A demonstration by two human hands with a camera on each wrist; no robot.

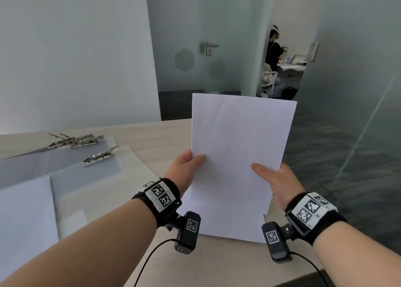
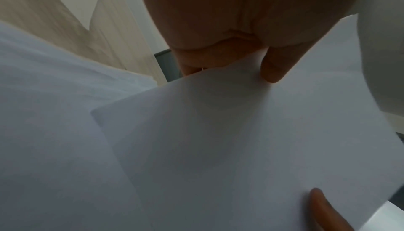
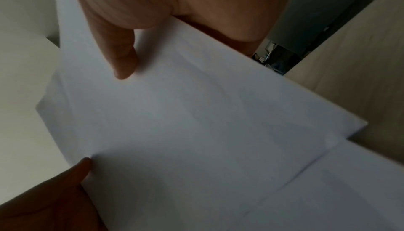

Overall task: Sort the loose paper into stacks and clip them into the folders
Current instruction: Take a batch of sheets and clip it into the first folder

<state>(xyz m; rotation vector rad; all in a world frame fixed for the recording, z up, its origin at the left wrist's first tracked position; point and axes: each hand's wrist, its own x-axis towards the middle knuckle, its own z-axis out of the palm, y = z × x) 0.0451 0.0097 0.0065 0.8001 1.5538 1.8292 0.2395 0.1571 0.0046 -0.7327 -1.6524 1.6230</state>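
Note:
A stack of white paper stands upright above the table, held at both side edges. My left hand pinches its left edge, thumb on the near face. My right hand pinches the right edge the same way. The left wrist view shows my left thumb pressed on the paper; the right wrist view shows my right thumb on the paper. More sheets lie flat under the stack's lower edge. At the left lie translucent folders with metal clips.
Another white sheet lies at the near left of the wooden table. More metal clips rest at the far left. The table's right edge drops to a dark floor. A person sits at a desk beyond a glass door.

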